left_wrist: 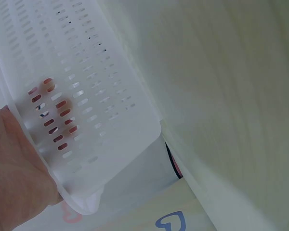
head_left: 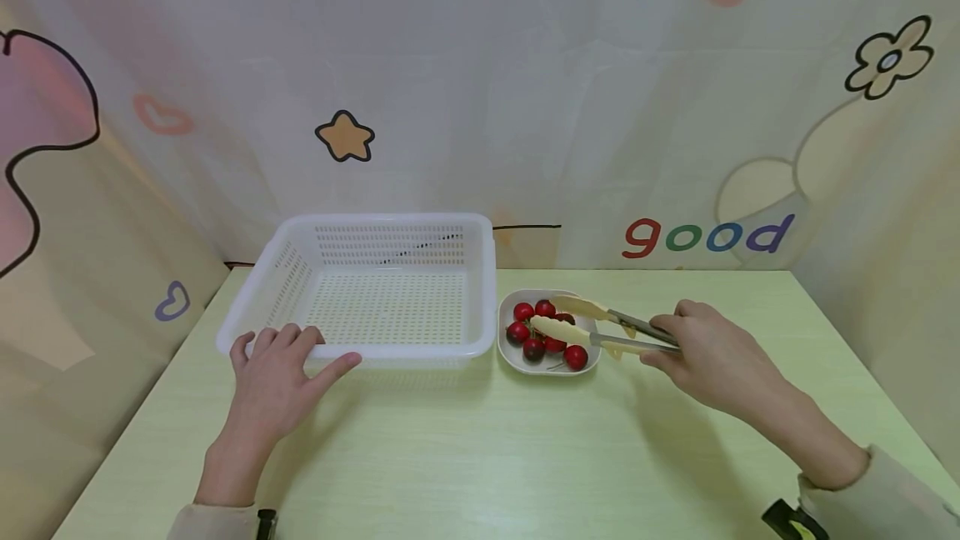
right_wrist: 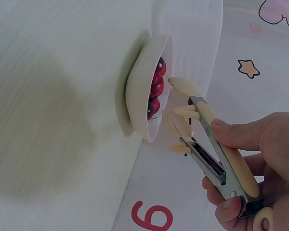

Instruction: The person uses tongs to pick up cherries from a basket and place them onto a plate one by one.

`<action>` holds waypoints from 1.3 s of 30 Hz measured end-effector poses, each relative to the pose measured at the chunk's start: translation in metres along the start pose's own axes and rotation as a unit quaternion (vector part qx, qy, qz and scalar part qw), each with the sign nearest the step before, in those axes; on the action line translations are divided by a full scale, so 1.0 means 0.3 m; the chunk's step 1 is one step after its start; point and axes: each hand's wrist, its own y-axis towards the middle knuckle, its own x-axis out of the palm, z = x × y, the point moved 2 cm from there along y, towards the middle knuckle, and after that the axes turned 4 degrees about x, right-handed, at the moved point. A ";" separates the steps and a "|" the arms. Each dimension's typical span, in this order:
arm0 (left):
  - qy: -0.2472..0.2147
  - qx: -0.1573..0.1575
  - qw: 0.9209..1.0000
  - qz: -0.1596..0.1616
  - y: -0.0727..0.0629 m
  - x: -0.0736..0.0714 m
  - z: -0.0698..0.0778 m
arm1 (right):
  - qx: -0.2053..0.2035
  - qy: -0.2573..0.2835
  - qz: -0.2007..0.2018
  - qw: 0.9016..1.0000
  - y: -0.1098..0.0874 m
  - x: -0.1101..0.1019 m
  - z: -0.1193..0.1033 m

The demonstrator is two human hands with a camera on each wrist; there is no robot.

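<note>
My left hand (head_left: 275,386) grips the near rim of a white plastic basket (head_left: 420,352), its fingers over the edge and its thumb along the outside. Through the slots of the basket wall (left_wrist: 94,86), the left wrist view shows those fingers inside. In my right hand (head_left: 723,357) is a pair of metal tongs (head_left: 637,346) with cream-coloured tips and grips. The tongs' tips are spread apart over a small white bowl (head_left: 517,367). Dark red cherries (head_left: 576,357), several of them with stems, lie in this bowl; the tips partly cover some.
A pale wooden table (head_left: 480,457) bears the basket and the bowl, which stands close to the basket's right side. Behind the table hangs a printed curtain (head_left: 480,107) with a star, hearts and the word "good". Cream sleeves (head_left: 877,494) cover both forearms.
</note>
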 end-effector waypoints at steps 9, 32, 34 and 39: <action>0.002 0.001 1.000 0.005 0.001 0.000 -0.001 | 0.005 0.001 0.002 1.000 -0.003 0.024 0.015; 0.001 0.003 1.000 0.005 -0.001 0.003 -0.003 | 0.051 0.074 0.050 0.995 -0.001 0.088 0.113; 0.001 0.003 1.000 0.005 -0.002 0.004 -0.004 | 0.049 0.083 0.057 0.994 0.000 0.100 0.127; -0.002 0.004 1.000 0.006 -0.001 0.003 -0.004 | 0.058 0.108 0.072 0.990 -0.005 0.135 0.157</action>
